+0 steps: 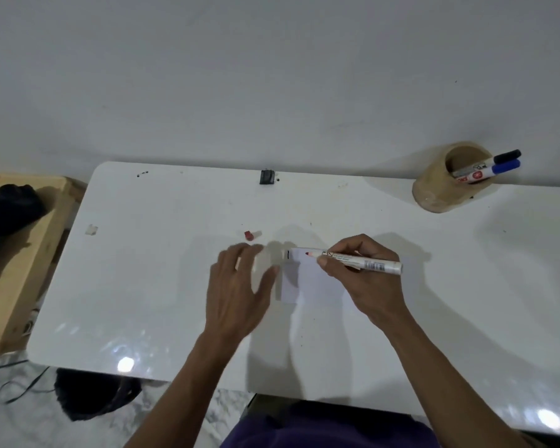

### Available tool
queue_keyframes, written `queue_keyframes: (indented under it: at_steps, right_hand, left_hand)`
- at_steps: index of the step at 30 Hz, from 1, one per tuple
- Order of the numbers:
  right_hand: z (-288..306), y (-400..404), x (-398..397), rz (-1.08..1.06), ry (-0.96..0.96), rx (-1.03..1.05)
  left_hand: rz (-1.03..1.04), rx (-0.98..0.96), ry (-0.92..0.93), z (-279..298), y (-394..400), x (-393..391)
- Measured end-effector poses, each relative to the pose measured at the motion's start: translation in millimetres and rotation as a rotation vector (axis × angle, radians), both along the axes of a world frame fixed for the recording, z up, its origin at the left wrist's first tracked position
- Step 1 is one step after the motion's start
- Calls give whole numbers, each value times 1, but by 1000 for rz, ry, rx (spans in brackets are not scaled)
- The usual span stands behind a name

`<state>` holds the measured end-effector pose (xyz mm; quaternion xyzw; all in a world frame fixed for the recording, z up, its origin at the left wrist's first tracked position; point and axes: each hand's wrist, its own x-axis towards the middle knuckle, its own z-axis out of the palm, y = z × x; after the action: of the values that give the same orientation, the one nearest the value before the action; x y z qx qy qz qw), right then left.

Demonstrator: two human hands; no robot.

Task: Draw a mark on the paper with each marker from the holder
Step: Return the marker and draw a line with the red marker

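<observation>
A small white paper (317,282) lies on the white table (143,286) and carries one short black stroke near its top left corner. My right hand (366,279) grips an uncapped red-tipped marker (359,260), its tip over the paper's top edge just right of the black stroke. Its red cap (249,235) lies on the table to the upper left. My left hand (240,289) hovers with fingers spread just left of the paper, holding nothing. A tan round holder (440,189) at the back right holds a black marker (495,159) and a blue marker (492,171).
A small black object (267,177) sits at the table's back edge against the wall. A scrap of tape (92,229) lies at the left. A wooden bench (23,253) with a black bag stands left of the table. A dark bag and cables lie on the floor.
</observation>
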<state>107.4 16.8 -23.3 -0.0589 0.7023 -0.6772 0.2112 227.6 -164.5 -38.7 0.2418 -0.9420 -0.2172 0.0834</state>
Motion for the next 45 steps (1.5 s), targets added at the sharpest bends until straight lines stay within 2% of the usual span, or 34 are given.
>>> queue_keyframes:
  at_steps: [2,8,16,45]
  right_hand:
    - [-6,-3,1,37,44,15]
    - [-23,-14,-2,26,140,89]
    - [-44,-23,-2,-5,140,143]
    - [-46,-27,-1,34,201,234]
  left_hand:
    - [-58,0,-33,-16,10,10]
    - [-57,-53,-187,-35,12,12]
    - [-77,-142,-265,-49,14,16]
    - [-62,-217,-238,-53,14,17]
